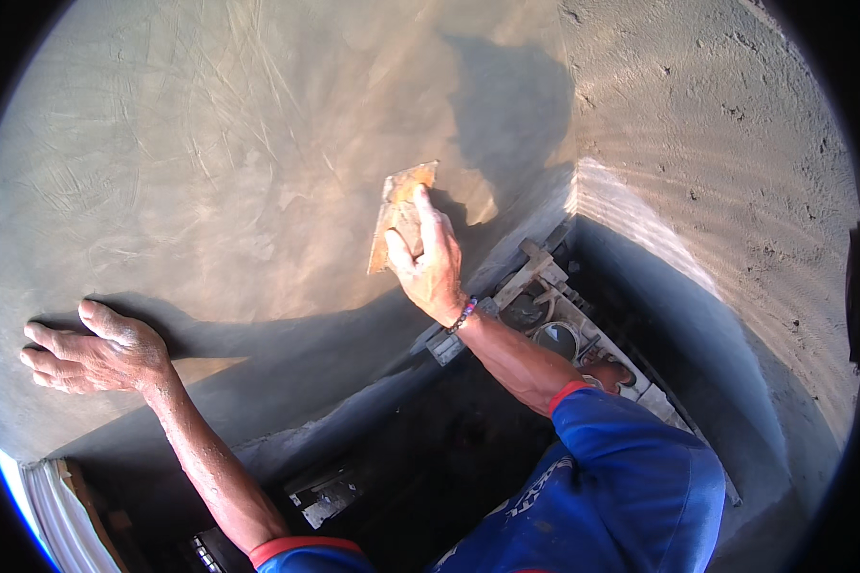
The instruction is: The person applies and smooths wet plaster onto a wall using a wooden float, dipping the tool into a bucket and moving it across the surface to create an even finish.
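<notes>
My right hand point(432, 263) is closed around the handle of an orange-yellow plastering float point(397, 199). The float's blade, worn and smeared with plaster, lies against or very near the damp grey plastered wall point(210, 191); its exact contact cannot be made out. A beaded bracelet point(464, 313) circles my right wrist. At the left, my left hand point(100, 355) has its fingers spread, holds nothing, and appears to rest on the same wall. Smooth trowel marks and curved scratches run across the plaster above it.
A rougher plastered wall point(698, 162) meets this one at a corner on the right. Below stands a plank platform point(597, 339) with round containers and debris on it. A pale ribbed sheet point(62, 516) stands at the lower left. Deep shadow hides much of the area underneath.
</notes>
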{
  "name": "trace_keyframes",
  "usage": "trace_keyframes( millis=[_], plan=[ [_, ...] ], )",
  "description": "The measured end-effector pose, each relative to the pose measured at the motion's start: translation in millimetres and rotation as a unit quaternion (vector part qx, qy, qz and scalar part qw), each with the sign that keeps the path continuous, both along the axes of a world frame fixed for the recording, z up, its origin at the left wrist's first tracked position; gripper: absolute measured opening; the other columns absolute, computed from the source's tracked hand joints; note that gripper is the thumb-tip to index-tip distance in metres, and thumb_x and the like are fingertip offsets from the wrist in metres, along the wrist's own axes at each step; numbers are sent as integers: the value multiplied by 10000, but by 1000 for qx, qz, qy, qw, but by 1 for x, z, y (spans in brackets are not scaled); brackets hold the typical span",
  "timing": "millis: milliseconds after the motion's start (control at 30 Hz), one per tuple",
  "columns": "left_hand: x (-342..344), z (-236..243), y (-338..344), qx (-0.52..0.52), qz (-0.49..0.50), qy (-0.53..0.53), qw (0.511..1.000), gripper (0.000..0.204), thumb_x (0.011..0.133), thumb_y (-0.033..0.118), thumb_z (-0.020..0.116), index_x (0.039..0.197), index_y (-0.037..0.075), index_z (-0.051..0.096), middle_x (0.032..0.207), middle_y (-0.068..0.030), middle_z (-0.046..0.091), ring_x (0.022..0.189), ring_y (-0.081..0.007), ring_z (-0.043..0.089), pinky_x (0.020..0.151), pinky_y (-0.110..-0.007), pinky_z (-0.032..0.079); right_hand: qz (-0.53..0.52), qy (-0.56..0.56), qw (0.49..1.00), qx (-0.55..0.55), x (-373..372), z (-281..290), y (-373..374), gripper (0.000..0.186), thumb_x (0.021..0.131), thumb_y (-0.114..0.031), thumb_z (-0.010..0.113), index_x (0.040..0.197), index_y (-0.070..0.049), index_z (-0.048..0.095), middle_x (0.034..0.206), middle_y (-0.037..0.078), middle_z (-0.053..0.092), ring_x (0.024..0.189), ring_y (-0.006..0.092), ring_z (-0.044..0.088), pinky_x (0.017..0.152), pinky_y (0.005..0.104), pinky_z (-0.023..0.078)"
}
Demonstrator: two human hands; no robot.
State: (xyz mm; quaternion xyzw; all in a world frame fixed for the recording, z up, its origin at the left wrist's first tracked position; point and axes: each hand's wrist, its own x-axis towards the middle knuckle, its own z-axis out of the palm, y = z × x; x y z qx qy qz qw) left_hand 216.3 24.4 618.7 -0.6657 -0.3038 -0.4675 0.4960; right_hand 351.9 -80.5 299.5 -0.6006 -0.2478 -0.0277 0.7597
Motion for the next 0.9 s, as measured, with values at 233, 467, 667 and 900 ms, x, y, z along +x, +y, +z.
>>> trace_keyframes(
  millis=[233,467,667,900],
  plan=[
    [-2,1,-2,19,-15,12,1000,892,966,743,280,1542,63,328,1566,-306,247,1441,-502,197,1155,-634,170,-46,-191,979,-55,92,48,-22,618,831,-144,741,1413,-142,530,930,58,579,860,271,556,740,410,416],
    [4,1,-1,1,-9,15,1000,847,988,693,278,1558,66,289,1592,-310,177,1458,-504,153,1160,-636,130,-11,52,995,-88,66,-131,-33,540,944,-146,648,1431,16,480,1393,211,571,1289,379,546,1069,415,453],
    [-3,1,2,2,-3,22,1000,800,988,644,356,1557,84,306,1594,-279,194,1458,-496,150,1158,-633,139,-107,-155,980,-65,116,-14,-22,549,874,-93,715,1391,-29,540,1190,178,675,983,354,635,876,441,505],
    [3,0,-5,17,-72,37,997,806,988,672,359,1528,74,343,1525,-309,277,1416,-473,219,1125,-639,175,-113,-161,979,-49,154,-2,-33,471,895,-71,674,1351,-17,565,1284,178,646,1141,342,634,977,406,508]
  ],
)
